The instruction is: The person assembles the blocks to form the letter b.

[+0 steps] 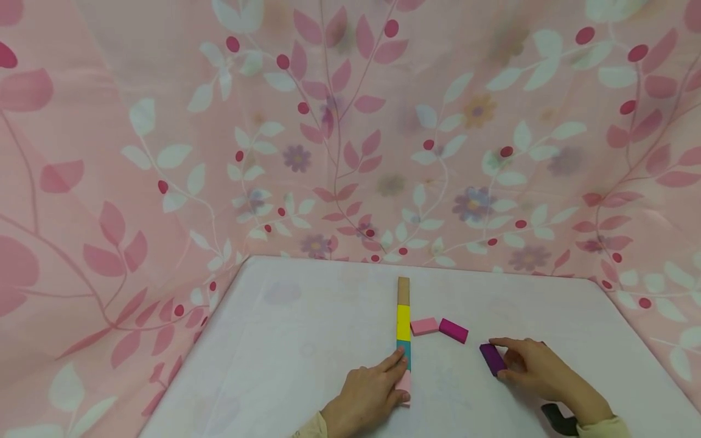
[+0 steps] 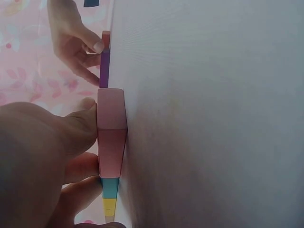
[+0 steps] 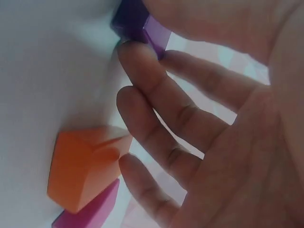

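A straight row of blocks runs away from me on the white table: a pale pink block [image 1: 403, 385] nearest, then a teal block [image 1: 404, 364], a yellow block [image 1: 403, 322] and a tan block [image 1: 403, 291]. My left hand [image 1: 368, 394] rests on the near part of the row. Its thumb touches the pink block and its fingertips reach the teal one. To the right, my right hand [image 1: 539, 367] pinches a dark purple block [image 1: 492, 359] between thumb and finger. Under that hand, the right wrist view shows an orange block [image 3: 78, 166].
A salmon-pink block [image 1: 424, 326] sits beside the yellow one, and a magenta block [image 1: 454, 331] lies at an angle to its right. Another magenta block [image 3: 90, 209] shows behind the orange one. Floral cloth [image 1: 350, 134] hangs beyond the white table [image 1: 285, 340].
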### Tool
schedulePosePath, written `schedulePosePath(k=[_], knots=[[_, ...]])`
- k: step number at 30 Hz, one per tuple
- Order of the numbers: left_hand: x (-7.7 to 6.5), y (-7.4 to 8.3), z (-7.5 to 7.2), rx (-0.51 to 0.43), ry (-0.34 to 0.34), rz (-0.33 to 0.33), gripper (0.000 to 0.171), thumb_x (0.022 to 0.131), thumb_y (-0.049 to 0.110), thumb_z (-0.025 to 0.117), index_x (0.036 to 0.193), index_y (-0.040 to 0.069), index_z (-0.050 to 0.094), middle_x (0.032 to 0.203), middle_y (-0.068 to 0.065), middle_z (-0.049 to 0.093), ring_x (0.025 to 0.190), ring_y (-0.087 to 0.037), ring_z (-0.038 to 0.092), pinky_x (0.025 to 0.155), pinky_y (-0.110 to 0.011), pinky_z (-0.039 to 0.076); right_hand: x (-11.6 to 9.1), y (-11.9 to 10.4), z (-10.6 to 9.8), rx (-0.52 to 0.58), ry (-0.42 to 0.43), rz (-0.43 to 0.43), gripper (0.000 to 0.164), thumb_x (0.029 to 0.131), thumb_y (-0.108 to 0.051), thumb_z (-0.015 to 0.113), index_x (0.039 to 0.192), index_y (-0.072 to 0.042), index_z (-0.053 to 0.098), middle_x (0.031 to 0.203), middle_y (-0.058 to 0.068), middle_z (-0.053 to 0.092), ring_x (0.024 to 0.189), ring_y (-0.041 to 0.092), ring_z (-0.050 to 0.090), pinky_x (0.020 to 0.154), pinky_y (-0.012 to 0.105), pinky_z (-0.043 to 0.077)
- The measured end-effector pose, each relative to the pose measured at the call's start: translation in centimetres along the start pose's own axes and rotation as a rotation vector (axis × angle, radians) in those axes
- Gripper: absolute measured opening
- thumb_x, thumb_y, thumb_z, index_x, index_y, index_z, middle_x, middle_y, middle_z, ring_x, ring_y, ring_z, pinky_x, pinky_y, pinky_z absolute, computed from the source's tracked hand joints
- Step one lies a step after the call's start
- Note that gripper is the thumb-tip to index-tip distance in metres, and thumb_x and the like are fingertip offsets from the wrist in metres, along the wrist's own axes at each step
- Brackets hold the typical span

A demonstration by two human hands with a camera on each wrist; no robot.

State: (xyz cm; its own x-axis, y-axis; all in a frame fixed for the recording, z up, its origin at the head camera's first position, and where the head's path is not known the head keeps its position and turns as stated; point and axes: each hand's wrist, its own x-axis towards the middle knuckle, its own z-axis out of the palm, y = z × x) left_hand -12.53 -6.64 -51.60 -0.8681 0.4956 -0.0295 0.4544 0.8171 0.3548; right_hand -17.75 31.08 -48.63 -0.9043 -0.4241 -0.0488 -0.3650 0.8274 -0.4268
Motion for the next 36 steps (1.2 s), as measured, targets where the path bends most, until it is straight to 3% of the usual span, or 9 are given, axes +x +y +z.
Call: schedulePosePath(k=[6,13,19,22,29,36], knots=[[0.0,0.0,-0.1,0.018,0.017,0.018,0.062,0.103,0.054,0.062,0.157,0.025,0.054,0.168,0.012,0.042,0.079,-0.009,0.072,0.056,-0.023,0.038,0.7,-0.3,0.3,-0.029,0.027,0.036,0.057,0.083,-0.037,0.090,0.129,-0.011,0.071,0.089,-0.012,0.067,0.083,0.004,0.055,0.078,0.031,0.053],[0.1,0.0,0.0,0.010,0.025,0.024,0.061,0.102,0.052,0.064,0.156,0.024,0.057,0.167,0.010,0.043,0.077,-0.007,0.071,0.055,-0.022,0.038,1.4,-1.0,0.9,-0.020,0.035,0.090,0.059,0.082,-0.041,0.091,0.128,-0.012,0.070,0.089,-0.009,0.067,0.086,0.011,0.057,0.077,0.034,0.052],[0.1,0.0,0.1,0.018,0.029,0.026,0.061,0.102,0.052,0.065,0.156,0.024,0.057,0.167,0.010,0.044,0.086,-0.007,0.074,0.055,-0.022,0.037,1.9,-1.6,1.2,0.011,0.017,0.121,0.061,0.081,-0.043,0.092,0.129,-0.013,0.069,0.089,-0.007,0.066,0.086,0.013,0.057,0.078,0.036,0.052],[0.1,0.0,0.0,0.014,0.028,0.026,0.061,0.102,0.052,0.065,0.156,0.024,0.057,0.167,0.010,0.044,0.088,-0.007,0.074,0.055,-0.021,0.037,2.0,-1.9,1.2,0.023,0.010,0.117,0.061,0.081,-0.042,0.092,0.129,-0.013,0.069,0.089,-0.007,0.066,0.087,0.013,0.057,0.079,0.036,0.053],[0.0,0.0,-0.1,0.001,0.017,0.020,0.061,0.102,0.052,0.064,0.156,0.025,0.056,0.168,0.011,0.043,0.071,-0.006,0.065,0.055,-0.023,0.037,2.1,-2.1,1.4,0.024,0.011,0.097,0.060,0.081,-0.040,0.092,0.131,-0.014,0.069,0.089,-0.009,0.066,0.086,0.011,0.057,0.079,0.033,0.053],[0.0,0.1,-0.2,0.014,0.014,0.017,0.061,0.102,0.053,0.063,0.156,0.025,0.055,0.168,0.011,0.043,0.082,-0.009,0.073,0.056,-0.024,0.039,2.0,-2.1,1.8,-0.003,0.046,0.055,0.059,0.081,-0.042,0.092,0.129,-0.016,0.070,0.087,-0.013,0.065,0.084,0.006,0.055,0.076,0.030,0.051]])
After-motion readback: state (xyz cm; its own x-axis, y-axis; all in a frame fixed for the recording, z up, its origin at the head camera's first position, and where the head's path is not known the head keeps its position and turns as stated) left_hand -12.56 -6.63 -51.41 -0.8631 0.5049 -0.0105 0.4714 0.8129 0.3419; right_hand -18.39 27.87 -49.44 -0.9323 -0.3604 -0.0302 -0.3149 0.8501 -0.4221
